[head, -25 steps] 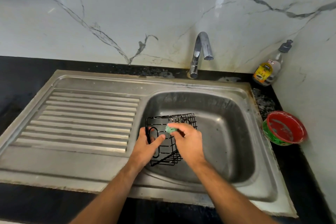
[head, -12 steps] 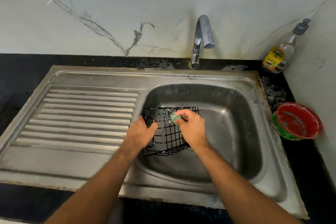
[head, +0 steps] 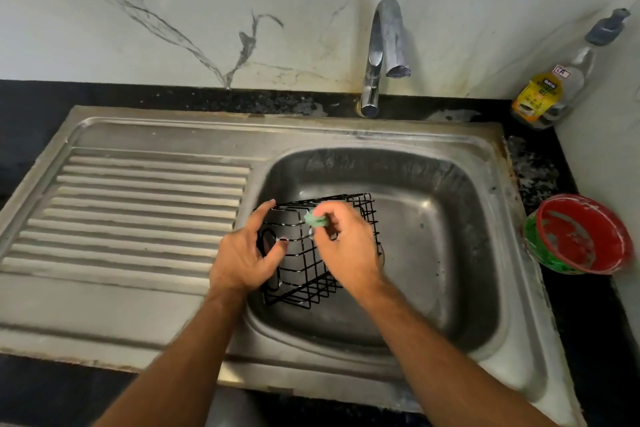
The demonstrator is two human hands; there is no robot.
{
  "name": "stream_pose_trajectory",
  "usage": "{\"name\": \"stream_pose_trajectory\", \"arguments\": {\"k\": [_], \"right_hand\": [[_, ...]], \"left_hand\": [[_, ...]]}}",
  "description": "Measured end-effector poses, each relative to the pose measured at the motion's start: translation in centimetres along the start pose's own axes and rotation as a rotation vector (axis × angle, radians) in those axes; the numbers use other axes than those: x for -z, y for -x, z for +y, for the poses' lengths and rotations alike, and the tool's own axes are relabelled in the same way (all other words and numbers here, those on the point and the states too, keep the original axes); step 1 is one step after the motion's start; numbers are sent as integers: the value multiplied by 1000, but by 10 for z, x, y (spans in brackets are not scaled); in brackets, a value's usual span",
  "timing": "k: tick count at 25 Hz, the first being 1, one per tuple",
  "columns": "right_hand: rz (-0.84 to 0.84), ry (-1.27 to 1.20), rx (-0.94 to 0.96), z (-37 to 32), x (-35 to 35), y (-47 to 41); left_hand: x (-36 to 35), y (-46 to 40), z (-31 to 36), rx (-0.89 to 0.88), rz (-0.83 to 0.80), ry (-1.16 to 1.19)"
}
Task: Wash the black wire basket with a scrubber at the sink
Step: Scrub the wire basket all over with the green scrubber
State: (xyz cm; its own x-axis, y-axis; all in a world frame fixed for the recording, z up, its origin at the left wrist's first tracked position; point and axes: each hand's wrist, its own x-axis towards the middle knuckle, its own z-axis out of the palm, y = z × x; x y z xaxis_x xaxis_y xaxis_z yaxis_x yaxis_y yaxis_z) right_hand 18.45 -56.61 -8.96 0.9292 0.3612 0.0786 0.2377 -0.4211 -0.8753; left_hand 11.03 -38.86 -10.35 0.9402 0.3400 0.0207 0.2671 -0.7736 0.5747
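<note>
Head view: black wire basket (head: pixel 313 253) tipped on side inside sink (head: pixel 450 253) bowl, at its left edge. Left hand (head: pixel 242 253) curled round basket's left end, steadying it. Right hand (head: pixel 346 246) pinches green scrubber (head: pixel 316 218) against upper wires. Tap (head: pixel 382 55) dry, no water running, no foam visible. Judgement: scrubbing under way, midway at best; remaining sides plus rinse still left. Soap bottle (head: pixel 543 94) and red bowl (head: pixel 581 236) at desk's right edge.
</note>
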Motion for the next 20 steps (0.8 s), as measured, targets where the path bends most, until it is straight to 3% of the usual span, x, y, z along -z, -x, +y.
{"name": "stream_pose_trajectory", "arguments": {"k": [4,8,13,17,20], "right_hand": [[-57,37,183,11,-8,6],[37,27,-99,54,9,-10],[-79,-40,258,31,-1,4],[57,30,-176,76,10,-12],[153,24,-365,108,24,-33]], "left_hand": [[-6,0,-5,-47,47,-23],[-9,0,-7,-60,82,-45],[-8,-1,-8,-89,70,-74],[-11,0,-9,-81,69,-78],[-11,0,-9,-83,78,-69]]}}
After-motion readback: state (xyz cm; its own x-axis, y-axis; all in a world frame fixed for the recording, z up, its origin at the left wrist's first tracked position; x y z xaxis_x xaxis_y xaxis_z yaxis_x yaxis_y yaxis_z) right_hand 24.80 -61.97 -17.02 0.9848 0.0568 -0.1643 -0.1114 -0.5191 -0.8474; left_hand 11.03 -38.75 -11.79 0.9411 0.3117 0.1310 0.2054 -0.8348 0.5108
